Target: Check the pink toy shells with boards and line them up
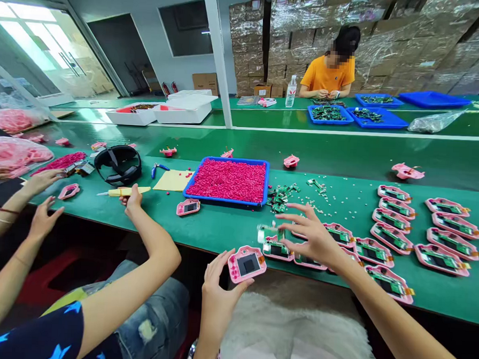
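My left hand [221, 291] grips a pink handheld game console half [247, 264] between thumb and fingers, its dark screen and pink buttons facing up. My right hand [309, 231] reaches over the table with fingers spread. Just left of its fingertips is a blurred green circuit board [269, 233]; whether they touch cannot be made out. Beneath that hand lie several pink console shells with boards in them, such as one at the table edge [276, 249]; the hand hides some. Loose circuit boards [281, 198] are heaped beyond the fingers.
A blue tray [266, 183] holds small pinkish-red parts. Open pink shells [446, 259] stand in rows at right. At left, a co-worker's hand [133, 199] holds a yellow tool [118, 192] near a black headset [117, 165]. A person in orange [329, 74] sits across the table.
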### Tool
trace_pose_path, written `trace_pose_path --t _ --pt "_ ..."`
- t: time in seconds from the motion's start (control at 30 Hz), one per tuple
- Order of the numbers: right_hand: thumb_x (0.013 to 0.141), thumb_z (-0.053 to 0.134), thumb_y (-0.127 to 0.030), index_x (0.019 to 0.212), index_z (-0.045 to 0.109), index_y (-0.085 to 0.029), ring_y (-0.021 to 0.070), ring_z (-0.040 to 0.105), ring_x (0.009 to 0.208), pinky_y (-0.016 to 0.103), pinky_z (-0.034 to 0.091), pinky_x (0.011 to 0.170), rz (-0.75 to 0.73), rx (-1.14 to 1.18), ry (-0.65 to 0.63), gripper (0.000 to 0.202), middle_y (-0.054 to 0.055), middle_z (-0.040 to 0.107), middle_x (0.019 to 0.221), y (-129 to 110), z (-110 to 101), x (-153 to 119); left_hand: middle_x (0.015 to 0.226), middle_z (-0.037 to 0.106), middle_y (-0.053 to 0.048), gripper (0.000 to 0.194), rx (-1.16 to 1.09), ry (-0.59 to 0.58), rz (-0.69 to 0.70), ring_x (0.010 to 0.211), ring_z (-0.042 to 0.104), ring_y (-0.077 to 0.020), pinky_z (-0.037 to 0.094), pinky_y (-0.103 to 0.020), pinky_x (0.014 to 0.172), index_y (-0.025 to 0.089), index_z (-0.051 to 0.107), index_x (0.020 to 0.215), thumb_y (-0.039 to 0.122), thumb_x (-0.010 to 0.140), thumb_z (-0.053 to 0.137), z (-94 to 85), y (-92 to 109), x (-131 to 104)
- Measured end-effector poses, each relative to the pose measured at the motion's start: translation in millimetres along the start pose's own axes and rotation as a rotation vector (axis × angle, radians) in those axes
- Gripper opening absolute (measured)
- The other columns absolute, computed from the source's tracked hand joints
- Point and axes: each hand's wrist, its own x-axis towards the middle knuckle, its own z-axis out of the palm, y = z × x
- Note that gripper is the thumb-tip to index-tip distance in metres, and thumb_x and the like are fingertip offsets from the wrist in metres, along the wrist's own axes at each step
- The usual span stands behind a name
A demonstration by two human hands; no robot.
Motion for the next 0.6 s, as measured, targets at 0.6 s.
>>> trace_pose_path --t 0.6 --pt "0.083 0.065 -0.022 0.108 0.069 -0.022 0.0297 0.053 0.125 0.061 0.035 0.11 -0.155 0.097 0.005 0.026 0.009 0.071 0.116 -57 -19 -9 0.124 0.07 -0.007 0.068 -0.176 -0.23 -0.101 0.117 0.063 -0.0295 0.037 -0.052 0.113 0.029 0.062 0.127 0.046 0.064 0.082 6.2 28 -8"
